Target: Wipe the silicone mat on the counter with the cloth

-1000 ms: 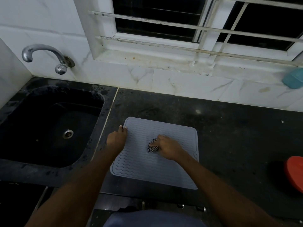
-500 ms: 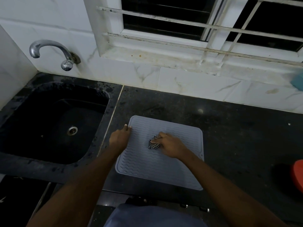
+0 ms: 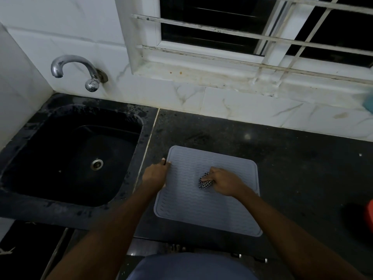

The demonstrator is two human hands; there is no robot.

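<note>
A grey silicone mat [image 3: 205, 211] with a wavy ribbed surface lies flat on the black counter [image 3: 292, 168], just right of the sink. My right hand [image 3: 224, 181] rests on the mat's middle, closed around a bunched black-and-white checked cloth [image 3: 204, 183] that presses on the mat. My left hand [image 3: 155, 175] sits at the mat's left edge near the far corner, fingers curled down on the rim, holding it in place.
A black sink [image 3: 66, 158] with a metal drain fills the left side, with a chrome tap [image 3: 78, 69] on the tiled wall above. A red object [image 3: 369, 213] shows at the right edge and a teal one [image 3: 369, 104] on the wall ledge.
The view has shifted so the scene sits further right and lower. My right hand with the cloth stays near the mat's middle with only small movement; my left hand stays on the left edge.
</note>
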